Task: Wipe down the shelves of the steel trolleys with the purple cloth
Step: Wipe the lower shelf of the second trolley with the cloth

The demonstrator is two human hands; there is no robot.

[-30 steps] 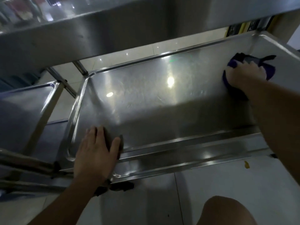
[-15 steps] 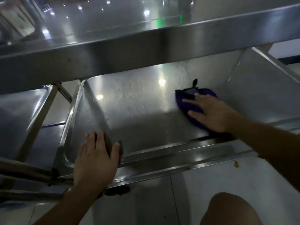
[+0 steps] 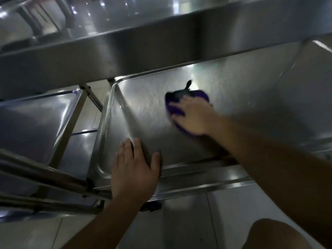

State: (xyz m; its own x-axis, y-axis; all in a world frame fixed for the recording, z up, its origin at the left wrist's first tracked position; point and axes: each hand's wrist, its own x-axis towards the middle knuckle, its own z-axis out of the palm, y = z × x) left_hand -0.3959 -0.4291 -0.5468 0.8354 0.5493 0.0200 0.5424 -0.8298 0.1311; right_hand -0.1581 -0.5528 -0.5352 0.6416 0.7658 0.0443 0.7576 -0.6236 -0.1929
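The lower steel shelf (image 3: 149, 112) of the trolley fills the middle of the head view, a shallow tray with a raised rim. The purple cloth (image 3: 175, 105) lies bunched on it near the centre. My right hand (image 3: 193, 116) lies flat on top of the cloth with fingers spread, pressing it onto the steel; hand and cloth are blurred. My left hand (image 3: 133, 169) rests on the shelf's near rim, fingers straight and reaching onto the shelf, thumb out to the right.
The trolley's upper shelf (image 3: 125, 51) overhangs just above the work area. A second steel trolley (image 3: 34, 119) stands close on the left, its frame bars (image 3: 45, 175) running along the lower left. White floor tiles (image 3: 224, 218) and my knee (image 3: 276, 234) lie below.
My right hand has swept the purple cloth from the shelf's far right corner leftward to about its middle. My left hand has stayed on the near rim.
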